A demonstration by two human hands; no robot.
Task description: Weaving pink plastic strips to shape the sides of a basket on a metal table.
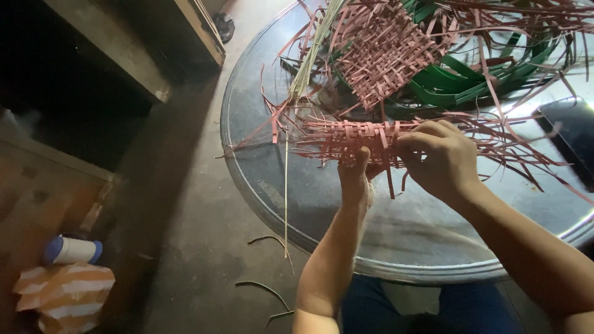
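Head view: left hand & right hand both clamped on pink woven strip over round tabletop; orange-white striped package on floor, bottom left.

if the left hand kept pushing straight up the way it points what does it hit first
The left hand already touches the pink woven strip piece it grips; beyond that, probably the larger pink woven mat, though depth is unclear.

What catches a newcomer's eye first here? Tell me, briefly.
The two hands at centre: the left hand and right hand both grip a pink woven strip piece held over a round table. Behind it lie a larger pink mat and green strips. At lower left on the floor stands an orange-and-white striped bag.
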